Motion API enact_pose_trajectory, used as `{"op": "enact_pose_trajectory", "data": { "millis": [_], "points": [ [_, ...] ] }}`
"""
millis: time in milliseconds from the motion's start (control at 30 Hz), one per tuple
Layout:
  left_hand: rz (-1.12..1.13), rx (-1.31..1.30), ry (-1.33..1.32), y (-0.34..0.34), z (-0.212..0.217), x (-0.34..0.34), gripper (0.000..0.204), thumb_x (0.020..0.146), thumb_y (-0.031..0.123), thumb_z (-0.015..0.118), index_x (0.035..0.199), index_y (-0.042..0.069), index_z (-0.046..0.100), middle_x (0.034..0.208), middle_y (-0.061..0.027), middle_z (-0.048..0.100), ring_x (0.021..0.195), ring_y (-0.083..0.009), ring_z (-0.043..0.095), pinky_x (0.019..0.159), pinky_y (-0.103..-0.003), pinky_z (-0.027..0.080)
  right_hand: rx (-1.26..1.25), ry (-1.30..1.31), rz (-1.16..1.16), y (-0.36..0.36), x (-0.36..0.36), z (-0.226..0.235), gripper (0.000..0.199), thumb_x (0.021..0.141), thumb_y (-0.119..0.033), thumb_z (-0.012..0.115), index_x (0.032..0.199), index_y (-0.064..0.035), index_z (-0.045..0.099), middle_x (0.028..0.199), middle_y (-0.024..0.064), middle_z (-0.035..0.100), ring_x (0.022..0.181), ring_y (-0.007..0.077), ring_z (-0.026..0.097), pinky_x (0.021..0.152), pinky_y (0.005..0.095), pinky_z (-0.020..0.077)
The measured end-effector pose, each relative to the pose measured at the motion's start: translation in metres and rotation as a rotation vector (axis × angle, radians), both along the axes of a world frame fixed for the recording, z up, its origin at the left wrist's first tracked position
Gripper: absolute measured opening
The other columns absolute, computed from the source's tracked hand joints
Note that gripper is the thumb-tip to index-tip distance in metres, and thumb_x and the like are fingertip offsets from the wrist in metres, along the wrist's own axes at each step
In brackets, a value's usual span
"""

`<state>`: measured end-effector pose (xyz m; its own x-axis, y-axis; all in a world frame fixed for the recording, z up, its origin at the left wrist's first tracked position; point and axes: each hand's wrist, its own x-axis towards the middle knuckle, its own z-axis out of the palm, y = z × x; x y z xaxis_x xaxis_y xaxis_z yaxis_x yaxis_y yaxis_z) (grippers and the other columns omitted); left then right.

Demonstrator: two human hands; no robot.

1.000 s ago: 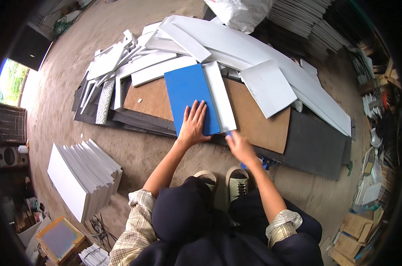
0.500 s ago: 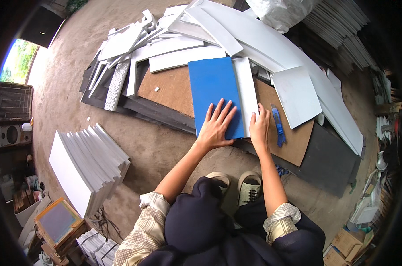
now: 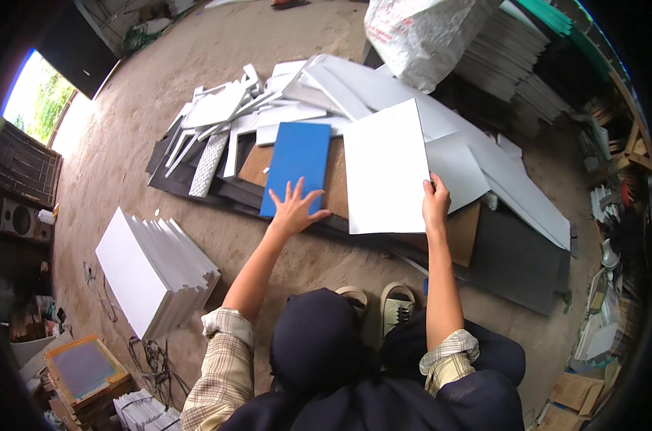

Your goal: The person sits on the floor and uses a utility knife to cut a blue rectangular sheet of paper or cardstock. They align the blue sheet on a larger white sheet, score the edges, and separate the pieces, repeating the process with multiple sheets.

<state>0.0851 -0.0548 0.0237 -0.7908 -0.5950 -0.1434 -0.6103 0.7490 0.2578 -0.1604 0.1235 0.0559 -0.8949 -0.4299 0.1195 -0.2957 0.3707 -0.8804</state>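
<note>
My right hand (image 3: 435, 206) grips a white rectangular foam-like board (image 3: 386, 172) by its right edge, thumb on the face. That board is raised and tilted above the work surface. My left hand (image 3: 294, 210) has its fingers spread at the lower right corner of a blue rectangular panel (image 3: 297, 159); whether it presses on the panel I cannot tell. The blue panel lies on a brown board (image 3: 336, 183), left of the white one. The blue-handled cutter knife seen earlier is hidden now.
White offcuts (image 3: 218, 108) are heaped on the far side, beside a long white sheet (image 3: 513, 179). Dark sheets (image 3: 516, 258) lie beneath. Cut white boards stand in a stack (image 3: 143, 276) on the floor at left. A white sack (image 3: 419, 43) stands at the back.
My right hand has lifted the white board from under the blue panel. My left hand and the blue panel have shifted left, and the fingers have spread wider.
</note>
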Motion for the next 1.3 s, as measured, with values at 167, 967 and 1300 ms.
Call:
{"op": "enact_pose_trajectory", "data": {
  "millis": [167, 967, 1300],
  "points": [
    [0.146, 0.686, 0.703, -0.009, 0.022, -0.040, 0.073, 0.083, 0.051, 0.052, 0.135, 0.006, 0.026, 0.134, -0.0259, 0.033, 0.126, -0.0345, 0.033, 0.102, -0.045, 0.028, -0.333, -0.193, 0.091, 0.033, -0.017, 0.035, 0.034, 0.086, -0.011, 0.051, 0.115, 0.0071, 0.050, 0.108, 0.0145, 0.058, 0.098, 0.0199, 0.055, 0.086, 0.0290, 0.0410],
    [-0.224, 0.664, 0.827, -0.005, 0.169, -0.067, 0.044, 0.075, 0.008, 0.067, 0.116, 0.006, 0.051, 0.101, -0.0074, 0.059, 0.095, -0.0140, 0.054, 0.082, -0.030, 0.045, 0.015, -0.558, 0.202, 0.080, -0.037, -0.057, 0.037, 0.084, -0.011, 0.054, 0.117, -0.0021, 0.040, 0.086, 0.0067, 0.054, 0.075, 0.0189, 0.057, 0.064, 0.0294, 0.0454],
    [-0.357, -0.301, 0.451, 0.049, 0.189, -0.127, 0.038, 0.078, 0.031, 0.062, 0.102, 0.006, 0.049, 0.083, -0.0134, 0.063, 0.076, -0.0309, 0.062, 0.065, -0.041, 0.049, -0.202, -0.229, 0.176, 0.081, 0.031, 0.123, 0.017, 0.093, -0.017, 0.042, 0.093, -0.0013, 0.049, 0.058, -0.0005, 0.043, 0.043, 0.0090, 0.045, 0.039, 0.0250, 0.0369]
  ]
}}
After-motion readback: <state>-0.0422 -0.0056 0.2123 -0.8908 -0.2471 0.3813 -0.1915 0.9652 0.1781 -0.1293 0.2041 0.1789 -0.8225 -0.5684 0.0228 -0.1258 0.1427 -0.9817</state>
